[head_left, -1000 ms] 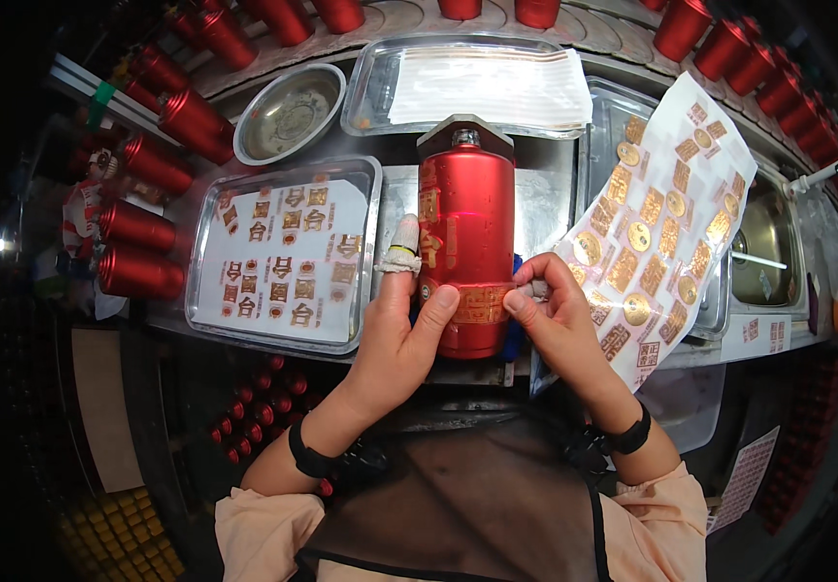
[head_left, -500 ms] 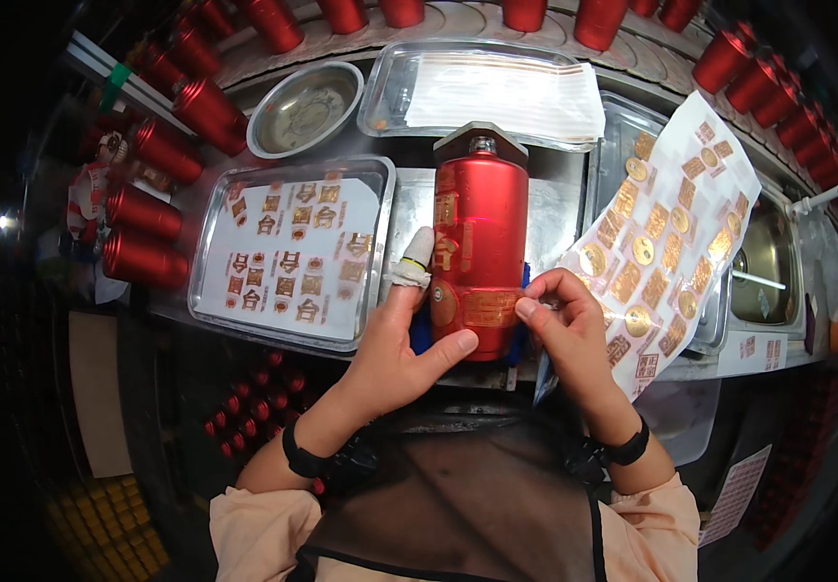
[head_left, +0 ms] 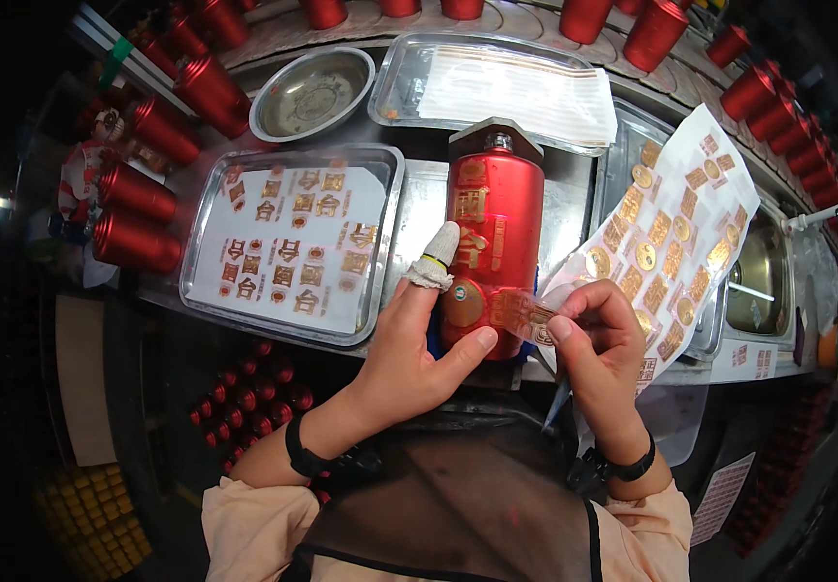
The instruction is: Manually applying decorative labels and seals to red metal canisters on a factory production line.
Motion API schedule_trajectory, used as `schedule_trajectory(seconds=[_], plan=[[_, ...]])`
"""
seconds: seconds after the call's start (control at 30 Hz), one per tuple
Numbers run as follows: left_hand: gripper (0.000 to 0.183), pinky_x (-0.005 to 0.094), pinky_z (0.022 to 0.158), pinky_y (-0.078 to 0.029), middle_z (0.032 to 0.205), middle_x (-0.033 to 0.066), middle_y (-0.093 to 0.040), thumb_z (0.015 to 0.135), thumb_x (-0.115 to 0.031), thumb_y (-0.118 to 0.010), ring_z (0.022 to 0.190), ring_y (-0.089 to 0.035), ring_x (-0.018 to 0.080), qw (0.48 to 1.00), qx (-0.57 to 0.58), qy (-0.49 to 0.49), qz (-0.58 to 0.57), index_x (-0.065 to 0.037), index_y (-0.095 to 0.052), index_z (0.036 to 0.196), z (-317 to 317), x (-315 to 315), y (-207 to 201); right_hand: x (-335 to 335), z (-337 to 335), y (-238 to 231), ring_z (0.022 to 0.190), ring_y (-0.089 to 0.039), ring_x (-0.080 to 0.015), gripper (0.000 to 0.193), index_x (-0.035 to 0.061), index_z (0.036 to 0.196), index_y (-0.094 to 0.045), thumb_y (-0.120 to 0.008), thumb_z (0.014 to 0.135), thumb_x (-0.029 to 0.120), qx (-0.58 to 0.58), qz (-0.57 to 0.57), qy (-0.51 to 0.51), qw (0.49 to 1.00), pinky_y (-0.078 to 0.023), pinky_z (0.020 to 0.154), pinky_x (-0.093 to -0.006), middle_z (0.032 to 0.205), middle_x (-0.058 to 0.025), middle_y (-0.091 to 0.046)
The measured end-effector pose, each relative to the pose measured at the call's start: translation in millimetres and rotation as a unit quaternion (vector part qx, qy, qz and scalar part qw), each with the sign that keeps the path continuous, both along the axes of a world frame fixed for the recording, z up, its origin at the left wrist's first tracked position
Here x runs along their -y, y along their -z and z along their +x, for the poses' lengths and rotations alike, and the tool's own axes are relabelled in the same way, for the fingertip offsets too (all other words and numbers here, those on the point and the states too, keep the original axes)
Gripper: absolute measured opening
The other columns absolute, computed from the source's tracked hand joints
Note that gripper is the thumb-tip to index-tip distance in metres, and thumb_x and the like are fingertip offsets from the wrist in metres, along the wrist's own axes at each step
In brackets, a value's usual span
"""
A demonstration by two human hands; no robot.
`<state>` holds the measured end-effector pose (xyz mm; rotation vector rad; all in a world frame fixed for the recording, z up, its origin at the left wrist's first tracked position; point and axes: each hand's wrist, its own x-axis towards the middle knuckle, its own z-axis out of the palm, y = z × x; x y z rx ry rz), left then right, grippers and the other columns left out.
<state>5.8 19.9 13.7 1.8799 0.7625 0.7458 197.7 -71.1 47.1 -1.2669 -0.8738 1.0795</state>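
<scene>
Red bottle [head_left: 521, 213] is near the front edge of the table [head_left: 421, 189], neck away from the person. Left hand [head_left: 404, 349] spread, not clenched: thumb and wrapped index against bottle's left side, likely steadying it. Right hand [head_left: 608, 344] pinches a clear film [head_left: 527, 318] at bottle's lower right, probably keeping it off the surface. Decal sheet [head_left: 686, 204] right of bottle, tray [head_left: 392, 233] left, presumably for easy reach.

Big gold Chinese characters [head_left: 471, 204] run down the red bottle [head_left: 521, 213] mid-frame, round gold emblem [head_left: 461, 305] below. Similar gold lettering [head_left: 328, 205] on the white sheet [head_left: 268, 231] at left. Patterned sheet [head_left: 698, 131] at right's got gold text blocks [head_left: 672, 258]. Marks on the clear film [head_left: 527, 320]? Can't make 'em out.
</scene>
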Motion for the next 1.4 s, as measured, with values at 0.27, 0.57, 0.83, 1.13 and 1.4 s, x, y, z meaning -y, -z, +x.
schedule_trajectory(seconds=[0.27, 0.57, 0.83, 1.13, 1.4], plan=[[0.083, 0.0408, 0.112, -0.034, 0.147, 0.0256, -0.043, 0.087, -0.018, -0.072, 0.136, -0.044, 0.0337, 0.999, 0.003, -0.033, 0.037, 0.008, -0.026, 0.151, 7, 2, -3, 1, 3, 14, 0.071, -0.051, -0.0006, 0.014, 0.0055, 0.100, -0.054, -0.065, 0.093, 0.008, -0.024, -0.021, 0.027, 0.999, -0.041, 0.062, -0.0158, 0.090, 0.0015, -0.058], [0.089, 0.0392, 0.102, -0.046, 0.137, 0.0282, -0.051, 0.085, -0.019, -0.077, 0.122, -0.058, 0.0329, 0.994, 0.068, -0.073, -0.046, 0.007, -0.025, 0.151, 22, -3, 7, -3, 8, 27, 0.057, -0.045, 0.0012, 0.011, 0.0058, 0.097, -0.055, -0.064, 0.095, 0.009, -0.053, -0.038, 0.046, 0.997, -0.034, 0.050, -0.0148, 0.080, 0.0040, -0.057], [0.083, 0.0360, 0.109, -0.039, 0.143, 0.0200, -0.047, 0.090, -0.011, -0.071, 0.130, -0.051, 0.0230, 0.987, 0.079, -0.059, -0.124, 0.007, -0.020, 0.153, 21, -1, -2, -3, 10, 28, 0.056, -0.045, 0.0008, 0.010, 0.0056, 0.097, -0.054, -0.064, 0.094, 0.009, -0.044, -0.039, 0.046, 0.997, -0.033, 0.049, -0.0153, 0.078, 0.0036, -0.056], [0.072, 0.0362, 0.104, -0.043, 0.140, 0.0281, -0.050, 0.096, -0.015, -0.061, 0.124, -0.057, 0.0304, 0.987, 0.101, -0.066, -0.105, 0.007, -0.023, 0.153, 17, -3, 9, -4, 14, 36, 0.054, -0.044, 0.0003, 0.011, 0.0048, 0.101, -0.056, -0.063, 0.096, 0.011, -0.137, -0.049, 0.016, 0.989, -0.034, 0.047, -0.0164, 0.077, 0.0029, -0.057], [0.099, 0.0421, 0.095, -0.048, 0.117, 0.0274, -0.060, 0.080, -0.028, -0.080, 0.106, -0.063, 0.0376, 0.995, 0.002, -0.098, 0.004, 0.008, -0.021, 0.153, 26, 1, -2, -5, 6, 30, 0.071, -0.056, -0.0023, 0.017, 0.0037, 0.102, -0.055, -0.068, 0.092, 0.006, -0.121, -0.051, 0.017, 0.991, -0.046, 0.063, -0.0155, 0.093, -0.0018, -0.061]])
